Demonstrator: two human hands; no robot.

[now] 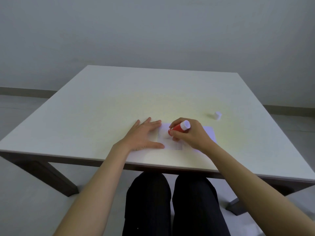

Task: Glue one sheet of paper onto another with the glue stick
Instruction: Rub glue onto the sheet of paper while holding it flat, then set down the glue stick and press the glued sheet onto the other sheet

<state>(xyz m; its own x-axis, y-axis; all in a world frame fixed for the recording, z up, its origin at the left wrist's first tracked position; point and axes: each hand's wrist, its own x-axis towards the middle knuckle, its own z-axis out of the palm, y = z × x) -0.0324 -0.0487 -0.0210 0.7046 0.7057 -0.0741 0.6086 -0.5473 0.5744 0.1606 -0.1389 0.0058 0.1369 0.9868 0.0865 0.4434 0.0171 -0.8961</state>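
A red glue stick with a white end sits in my right hand, tilted with its lower tip down on a white sheet of paper. My left hand lies flat with spread fingers on the sheet's left part, pressing it to the table. A second pale sheet shows to the right, behind my right hand; how the two sheets overlap is hidden by my hands. The glue stick's white cap stands apart on the table, farther right and back.
The white square table has its front edge just above my knees. A grey wall stands behind it and grey floor lies on both sides. The paper is close to the front edge, slightly right of centre.
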